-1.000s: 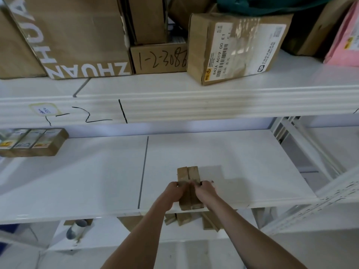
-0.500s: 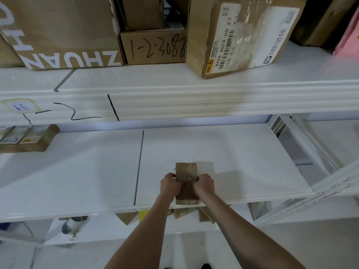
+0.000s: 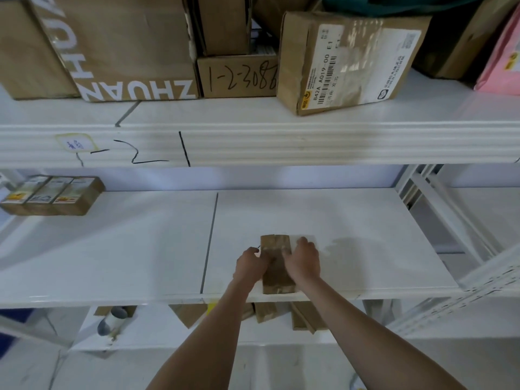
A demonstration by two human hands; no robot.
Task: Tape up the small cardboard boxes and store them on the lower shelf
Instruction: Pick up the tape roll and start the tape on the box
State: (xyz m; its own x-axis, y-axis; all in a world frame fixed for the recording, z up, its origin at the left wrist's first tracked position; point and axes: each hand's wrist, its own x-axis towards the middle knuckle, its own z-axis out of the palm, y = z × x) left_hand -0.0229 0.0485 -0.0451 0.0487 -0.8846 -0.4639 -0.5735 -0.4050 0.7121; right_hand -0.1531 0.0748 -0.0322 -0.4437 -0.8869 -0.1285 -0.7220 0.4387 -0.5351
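Small box (image 3: 277,266) now flat on shelf (image 3: 365,235) (near front edge); left hand (image 3: 250,266) gripping, right hand (image 3: 302,263) loosened.

left arm: reaching forward, forearm extended
left hand (image 3: 250,266): knuckles up, fingers curling in on the left side of what it's holding
right arm: reaching forward, parallel to left
right hand (image 3: 302,263): palm down, fingers lying flatter, pressing from the right
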